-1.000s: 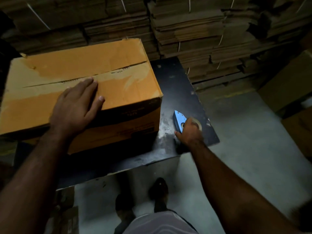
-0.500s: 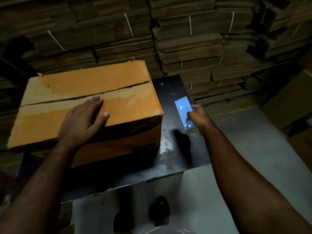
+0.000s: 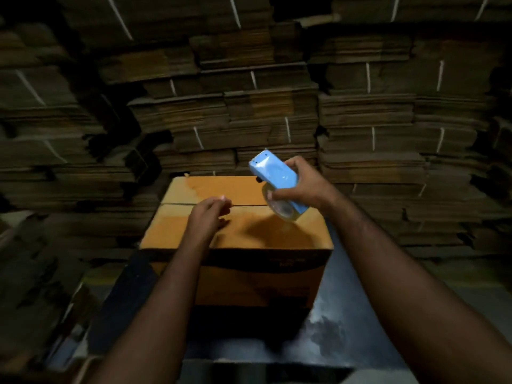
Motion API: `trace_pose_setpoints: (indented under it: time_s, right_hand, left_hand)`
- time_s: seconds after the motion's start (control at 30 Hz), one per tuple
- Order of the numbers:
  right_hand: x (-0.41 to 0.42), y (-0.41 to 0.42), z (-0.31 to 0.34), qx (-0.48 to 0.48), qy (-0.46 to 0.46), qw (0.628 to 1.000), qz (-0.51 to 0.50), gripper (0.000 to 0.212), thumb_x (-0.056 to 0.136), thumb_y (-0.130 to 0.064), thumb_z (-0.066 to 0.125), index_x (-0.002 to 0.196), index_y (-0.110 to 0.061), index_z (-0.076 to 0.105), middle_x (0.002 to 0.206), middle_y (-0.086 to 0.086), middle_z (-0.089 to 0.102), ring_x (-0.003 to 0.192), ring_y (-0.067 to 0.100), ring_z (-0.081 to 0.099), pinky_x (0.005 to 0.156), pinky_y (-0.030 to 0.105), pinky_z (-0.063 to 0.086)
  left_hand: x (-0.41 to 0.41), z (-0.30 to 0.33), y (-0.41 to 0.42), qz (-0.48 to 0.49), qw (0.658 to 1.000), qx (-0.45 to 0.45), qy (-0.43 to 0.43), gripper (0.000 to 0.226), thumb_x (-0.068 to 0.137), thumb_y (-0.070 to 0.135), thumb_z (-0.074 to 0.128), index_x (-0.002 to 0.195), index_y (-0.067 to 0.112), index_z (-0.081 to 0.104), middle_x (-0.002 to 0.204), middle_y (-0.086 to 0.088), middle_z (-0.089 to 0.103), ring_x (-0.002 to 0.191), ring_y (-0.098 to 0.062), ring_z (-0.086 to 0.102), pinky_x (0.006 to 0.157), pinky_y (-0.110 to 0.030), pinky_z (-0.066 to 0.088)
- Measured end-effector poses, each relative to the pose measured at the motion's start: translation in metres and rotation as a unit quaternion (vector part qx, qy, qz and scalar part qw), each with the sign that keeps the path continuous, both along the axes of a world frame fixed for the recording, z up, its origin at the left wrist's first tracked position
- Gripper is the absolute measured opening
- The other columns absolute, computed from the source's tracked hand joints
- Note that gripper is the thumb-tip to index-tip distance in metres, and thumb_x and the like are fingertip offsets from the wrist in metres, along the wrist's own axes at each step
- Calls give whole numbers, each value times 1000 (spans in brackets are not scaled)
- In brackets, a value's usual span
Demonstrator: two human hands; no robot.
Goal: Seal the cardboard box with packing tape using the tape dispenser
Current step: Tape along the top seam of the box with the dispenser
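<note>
**Tape dispenser held above an unsealed box**

The right hand is clamped around the blue tape dispenser, fingers over its flat top and thumb against the tape roll beneath; the tool hangs tilted above the right part of the box top, apart from it. The cardboard box sits on the dark counter, its two top flaps meeting at a centre seam that shows no tape. The left hand hovers over the seam with fingers loosely curled, holding nothing; whether it touches the flap cannot be told. Bundled flat cardboard stacks fill the background.

Judged handling: the dispenser looks light and rigid, with a smooth, possibly slippery shell, best gripped across the body behind the roll. The flaps are stiff yet springy and probably need holding down near the seam.
</note>
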State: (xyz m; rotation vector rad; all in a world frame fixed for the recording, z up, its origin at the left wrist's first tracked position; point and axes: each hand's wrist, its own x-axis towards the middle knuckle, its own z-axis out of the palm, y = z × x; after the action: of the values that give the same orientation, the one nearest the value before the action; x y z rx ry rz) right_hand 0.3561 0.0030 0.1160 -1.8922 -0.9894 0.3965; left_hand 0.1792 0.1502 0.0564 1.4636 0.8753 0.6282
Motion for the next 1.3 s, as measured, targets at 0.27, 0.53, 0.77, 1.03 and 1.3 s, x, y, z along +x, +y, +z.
trace_pose_setpoints:
  time_s: [0.27, 0.53, 0.77, 1.03, 1.3]
  right_hand:
    - [-71, 71, -9, -74, 16, 991, 115, 60, 70, -32, 83, 120, -31, 50, 106, -1, 60, 90, 16, 63, 68, 36, 57]
    - [-107, 112, -6, -104, 20, 981, 163, 60, 71, -30, 81, 121, -34, 49, 110, 1, 58, 96, 20, 63, 76, 44, 61]
    - [-123, 126, 3, -81, -56, 982, 161, 71, 63, -43, 87, 120, -37, 45, 108, -4, 61, 91, 16, 64, 74, 40, 60]
    - [-117, 123, 6, -93, -233, 960, 121, 78, 64, -57, 82, 127, -38, 39, 121, -2, 59, 96, 17, 59, 76, 37, 57]
    - [-102, 113, 7, -115, -350, 922, 117, 75, 73, -58, 74, 130, -26, 39, 110, 1, 59, 89, 21, 56, 68, 33, 50]
  left_hand:
    - [-63, 52, 48, 24, 989, -147, -7, 48, 102, 39, 46, 86, 0, 70, 76, -14, 70, 69, -22, 68, 63, -30, 56]
    - [-97, 59, 69, 27, 980, -192, -36, 26, 98, 28, 54, 99, 6, 68, 67, -8, 71, 60, -20, 68, 56, -28, 58]
    - [-105, 60, 94, 28, 988, -149, -24, 15, 94, 11, 58, 93, 3, 72, 61, -3, 64, 59, -14, 67, 61, -29, 59]
    - [-95, 57, 102, 13, 995, -99, -21, 6, 88, 17, 68, 91, 12, 71, 81, -7, 77, 67, -16, 73, 63, -26, 52]
    - [-75, 59, 96, 23, 997, -72, -31, 7, 89, 16, 70, 84, 12, 67, 69, -5, 74, 64, -16, 72, 59, -27, 54]
